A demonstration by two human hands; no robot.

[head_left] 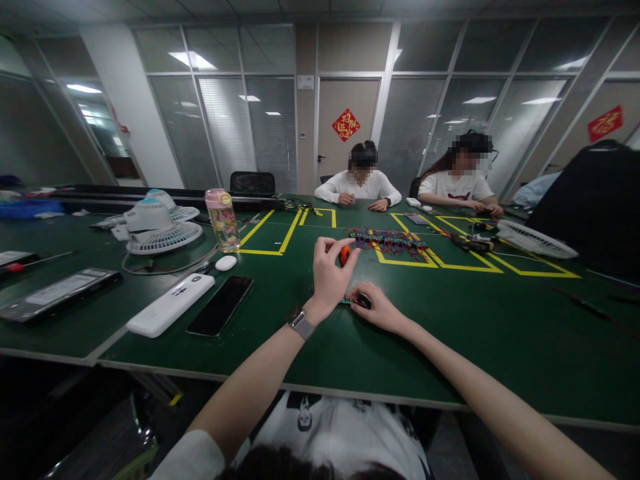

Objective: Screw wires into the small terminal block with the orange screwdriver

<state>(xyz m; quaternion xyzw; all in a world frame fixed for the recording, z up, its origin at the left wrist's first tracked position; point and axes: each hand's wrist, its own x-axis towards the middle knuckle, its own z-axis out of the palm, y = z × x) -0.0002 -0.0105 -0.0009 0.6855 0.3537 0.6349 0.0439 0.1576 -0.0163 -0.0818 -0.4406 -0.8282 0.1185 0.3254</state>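
My left hand [331,275], with a watch on its wrist, is raised above the table, its thumb and fingertips closed in a pinch. What is in the pinch, if anything, is too small to make out. An orange round thing [345,255] shows through the gap between the fingers; I cannot tell whether the hand touches it. Lower and to the right, my right hand [379,308] rests on the table, its fingers closed at a small green circuit board [345,301]. A dark part [364,301] shows between its thumb and fingers. Beyond lies a row of small boards with coloured wires [390,242].
Left are a black phone [221,307], a white power bank [171,305], a white case [226,263], a bottle [223,220] and fans [163,235]. Yellow tape [465,268] marks the green table [475,340]. Two people [359,183] sit across; tools [470,244] lie right.
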